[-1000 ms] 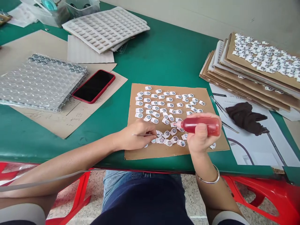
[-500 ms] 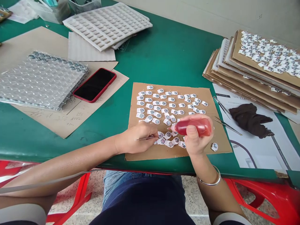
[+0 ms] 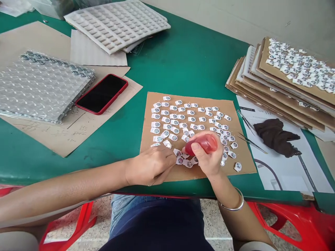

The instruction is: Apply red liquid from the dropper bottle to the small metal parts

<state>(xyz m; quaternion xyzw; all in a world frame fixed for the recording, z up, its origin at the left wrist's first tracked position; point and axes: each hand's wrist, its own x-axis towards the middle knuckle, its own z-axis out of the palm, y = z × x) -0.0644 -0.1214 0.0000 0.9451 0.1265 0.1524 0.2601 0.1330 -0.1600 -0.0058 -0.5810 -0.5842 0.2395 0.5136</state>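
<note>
My right hand (image 3: 210, 161) is wrapped round a squeeze bottle (image 3: 204, 143) of red liquid, its nozzle end turned left and down. Just left of it, my left hand (image 3: 151, 165) is closed low over the near edge of a cardboard sheet (image 3: 188, 175). The thin metal tool seen in that hand a moment ago is hidden now behind the fingers. Rows of small white tabs with round patterned discs (image 3: 155, 130) cover the cardboard. Some lie under and between my hands, partly hidden. The bottle's tip is also hard to make out.
Tweezers (image 3: 252, 143) and a dark cloth (image 3: 277, 136) lie on a printed sheet at right. Behind them stands a stack of cardboard sheets (image 3: 261, 82) bearing more discs. A red-cased phone (image 3: 103, 94), clear trays (image 3: 47, 87) and a white moulded tray (image 3: 117, 24) are left.
The bottle has moved left and tips more steeply, closer to my left hand. My left hand has shifted slightly down and left and turned, and its metal tool no longer shows. The view has shifted slightly.
</note>
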